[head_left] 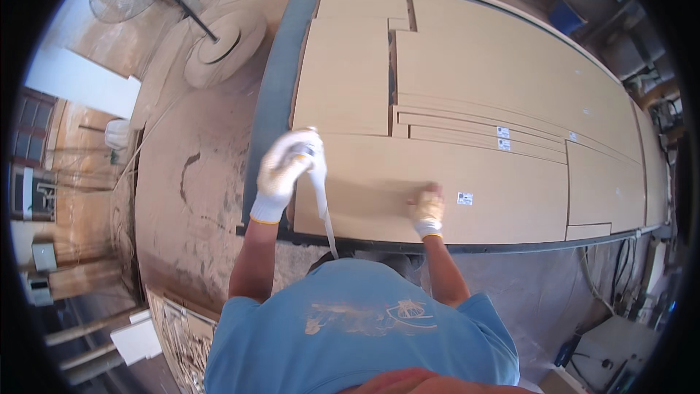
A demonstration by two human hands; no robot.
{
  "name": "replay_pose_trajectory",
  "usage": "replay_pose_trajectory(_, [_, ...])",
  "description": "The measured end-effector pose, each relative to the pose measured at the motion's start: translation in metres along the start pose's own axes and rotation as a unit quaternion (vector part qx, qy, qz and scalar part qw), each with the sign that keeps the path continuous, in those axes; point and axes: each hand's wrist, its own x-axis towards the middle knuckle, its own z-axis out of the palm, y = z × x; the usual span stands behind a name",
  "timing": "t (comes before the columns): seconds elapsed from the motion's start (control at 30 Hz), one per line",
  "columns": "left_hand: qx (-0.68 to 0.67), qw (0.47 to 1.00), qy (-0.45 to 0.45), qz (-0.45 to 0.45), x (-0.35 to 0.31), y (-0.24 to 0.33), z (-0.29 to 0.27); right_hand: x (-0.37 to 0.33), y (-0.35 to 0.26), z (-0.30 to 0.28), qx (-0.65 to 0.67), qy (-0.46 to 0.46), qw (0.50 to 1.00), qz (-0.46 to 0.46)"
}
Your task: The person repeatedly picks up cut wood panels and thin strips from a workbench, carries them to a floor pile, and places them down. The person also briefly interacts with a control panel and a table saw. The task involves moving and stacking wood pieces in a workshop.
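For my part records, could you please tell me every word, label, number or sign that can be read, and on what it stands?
White label on the near brown board: too small to read.
Other white labels farther back: too small to read.
Blue shirt, pale marks: no legible words.

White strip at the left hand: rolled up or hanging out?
Hanging out: the white strip trails from the left hand toward the blue shirt.
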Motion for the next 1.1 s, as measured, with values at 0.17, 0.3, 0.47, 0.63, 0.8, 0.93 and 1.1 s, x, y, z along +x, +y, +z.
replay_pose_trajectory(0.17, [0.204, 0.949, -0.239, -0.001, 0.036, -0.007, 0.019, 0.002, -0.108, -0.107, 0.710, -0.153, 0.672, -0.142])
replay_pose_trajectory(0.3, [0.175, 0.954, -0.240, 0.033, 0.049, -0.015, 0.018, 0.029, -0.127, -0.194, 0.709, -0.162, 0.669, -0.155])
replay_pose_trajectory(0.47, [-0.277, 0.940, -0.135, -0.148, 0.024, -0.045, 0.002, 0.028, -0.133, -0.229, 0.686, -0.225, 0.666, -0.186])
replay_pose_trajectory(0.63, [-0.224, 0.948, -0.059, -0.218, -0.010, -0.088, 0.004, 0.032, -0.125, -0.212, 0.613, -0.248, 0.726, -0.189])
replay_pose_trajectory(0.8, [-0.228, 0.927, -0.001, -0.299, -0.014, -0.125, 0.003, 0.041, -0.118, -0.169, 0.488, -0.233, 0.829, -0.144])
replay_pose_trajectory(0.93, [-0.075, 0.933, -0.083, -0.343, -0.039, -0.149, 0.011, 0.055, -0.107, -0.127, 0.460, -0.033, 0.875, -0.150])
replay_pose_trajectory(1.1, [0.326, 0.936, -0.039, -0.125, -0.087, -0.170, 0.035, 0.206, -0.080, -0.118, 0.457, 0.142, 0.877, -0.048])
